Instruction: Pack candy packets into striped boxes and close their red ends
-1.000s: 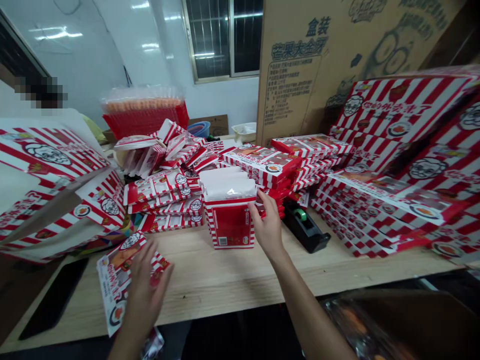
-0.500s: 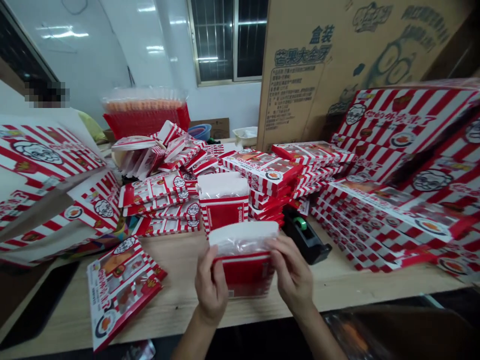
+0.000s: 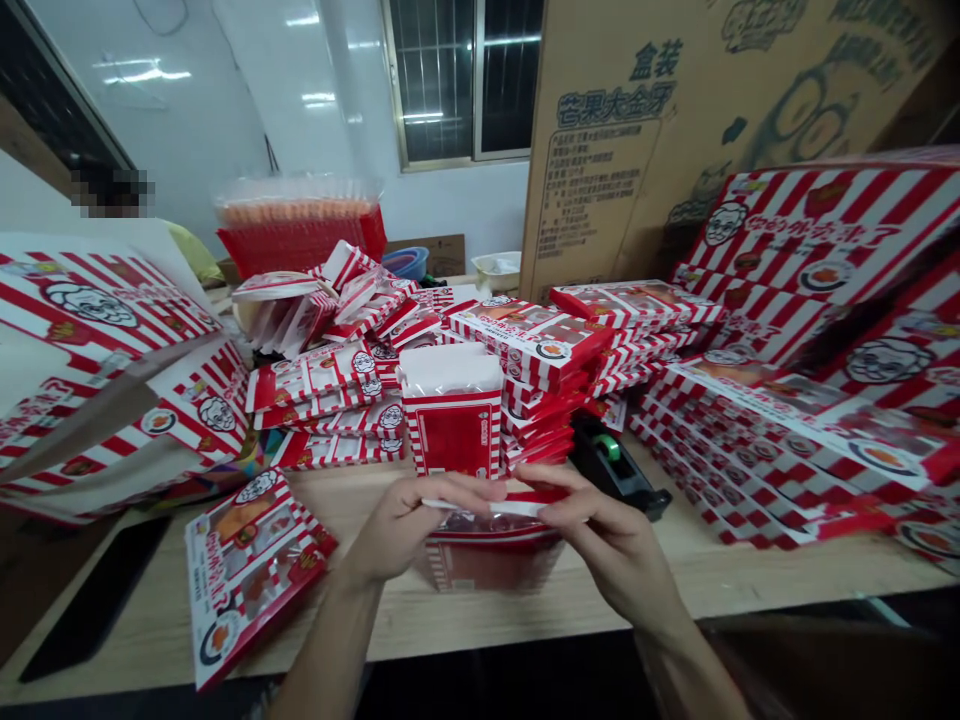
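Box (image 3: 495,568) with red-and-white stripes sits upright between both hands near the table's (image 3: 720,575) front edge, its base blurred. Left hand (image 3: 397,525) pinches one end of the white flap (image 3: 517,508); right hand (image 3: 615,545) pinches the other. Just behind stands a second box (image 3: 452,435). Tape dispenser (image 3: 619,470) lies right, flat pack (image 3: 251,575) left.

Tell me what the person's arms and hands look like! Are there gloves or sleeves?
The left hand and right hand are bare, with no gloves. The left forearm and right forearm narrow towards the hands, and no sleeve shows on either. I see no watch or bracelet. Tiny details like rings are too blurry to tell.
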A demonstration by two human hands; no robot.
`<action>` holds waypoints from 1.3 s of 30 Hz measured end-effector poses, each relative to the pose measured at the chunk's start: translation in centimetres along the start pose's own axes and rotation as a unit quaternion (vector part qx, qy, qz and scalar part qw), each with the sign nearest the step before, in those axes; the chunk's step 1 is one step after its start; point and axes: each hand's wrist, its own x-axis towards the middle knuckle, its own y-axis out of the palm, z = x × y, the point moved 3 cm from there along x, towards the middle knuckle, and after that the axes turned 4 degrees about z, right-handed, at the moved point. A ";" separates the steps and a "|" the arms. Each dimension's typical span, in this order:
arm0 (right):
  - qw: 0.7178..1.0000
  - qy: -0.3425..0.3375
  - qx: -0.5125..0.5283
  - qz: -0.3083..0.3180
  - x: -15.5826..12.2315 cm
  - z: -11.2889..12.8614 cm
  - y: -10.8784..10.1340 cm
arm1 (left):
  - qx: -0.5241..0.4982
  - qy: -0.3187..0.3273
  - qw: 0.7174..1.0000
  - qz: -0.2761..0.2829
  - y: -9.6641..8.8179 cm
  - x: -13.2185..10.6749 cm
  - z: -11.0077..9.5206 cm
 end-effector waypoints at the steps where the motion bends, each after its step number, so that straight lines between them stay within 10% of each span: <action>1: 1.000 -0.003 -0.006 0.003 0.0 0.1 0.0 | 0.020 0.023 1.000 0.005 -0.1 0.2 -0.4; 7: 0.997 0.048 -0.046 -0.042 0.1 1.2 0.6 | 0.150 0.024 0.988 0.038 -0.2 -0.4 -1.0; 13: 0.990 0.128 -0.045 -0.033 0.2 1.4 1.0 | 0.174 -0.001 0.983 -0.054 -0.1 -1.1 -1.1; 20: 0.985 0.169 -0.004 0.041 1.5 2.2 -0.1 | 0.212 0.018 0.976 0.039 -0.5 -1.9 -1.8; 32: 0.986 -0.009 -0.071 0.153 -0.7 2.0 -0.1 | 0.250 0.008 0.965 0.080 -0.4 -2.9 -1.5; 39: 0.996 0.055 -0.004 0.069 0.7 1.2 0.0 | 0.272 0.090 0.955 -0.082 -0.1 -1.3 -0.2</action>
